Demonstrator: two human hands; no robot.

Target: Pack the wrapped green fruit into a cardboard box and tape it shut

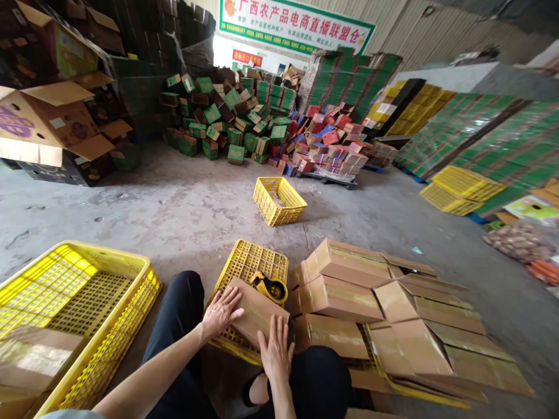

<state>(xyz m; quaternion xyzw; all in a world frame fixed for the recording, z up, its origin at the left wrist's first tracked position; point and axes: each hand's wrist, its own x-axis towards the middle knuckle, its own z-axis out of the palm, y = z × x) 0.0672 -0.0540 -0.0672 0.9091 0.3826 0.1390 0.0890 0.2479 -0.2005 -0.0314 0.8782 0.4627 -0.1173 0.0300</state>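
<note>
A brown cardboard box (255, 309) lies on an upturned yellow plastic crate (257, 259) between my knees. My left hand (222, 311) rests flat on the box's left end, fingers spread. On its right end lies my right hand (276, 348), fingers stretched out along the cardboard. Just beyond the box, on the crate, sits a yellow tape dispenser (269, 287) with a dark roll. Neither hand touches the dispenser.
Left of me stands a large yellow crate (151, 279) with a taped carton (39, 358) inside. Several unfilled cartons (349, 291) are stacked at my right. A smaller yellow crate (279, 203) is on the floor ahead. Piled green boxes (236, 152) lie farther back.
</note>
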